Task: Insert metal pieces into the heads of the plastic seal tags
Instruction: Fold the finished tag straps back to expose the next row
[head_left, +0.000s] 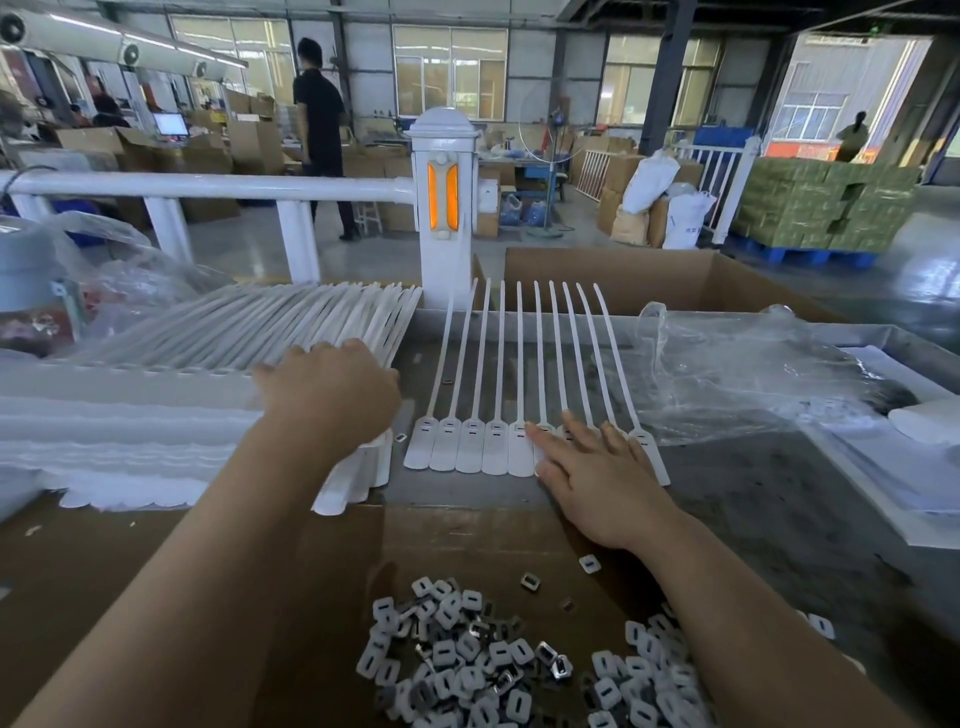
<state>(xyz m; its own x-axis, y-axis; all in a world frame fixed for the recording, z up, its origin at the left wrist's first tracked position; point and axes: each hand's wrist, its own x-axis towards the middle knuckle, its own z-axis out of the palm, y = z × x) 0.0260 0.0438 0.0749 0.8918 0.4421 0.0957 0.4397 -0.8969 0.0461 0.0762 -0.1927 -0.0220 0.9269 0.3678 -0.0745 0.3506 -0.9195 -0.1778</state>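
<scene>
At frame centre, the right hand (592, 467) lies spread on the tag row (493, 447), steadying heads; the left hand (332, 389) rests flat on stacked tags (234, 332). Metal pieces (493, 660) heap below.

A bare strip of worktop (753, 483) is lying open to the right of the row of tags (498, 447). The big tag stack (218, 338) is blocking the left, the crinkly plastic bag (727, 374) is sitting behind, and the pile of small pieces (467, 654) is filling the near side.

White seal tags (496, 395), silvery-grey and white metal pieces (467, 660), brown cardboard (156, 545), orange-striped white post (442, 208).
</scene>
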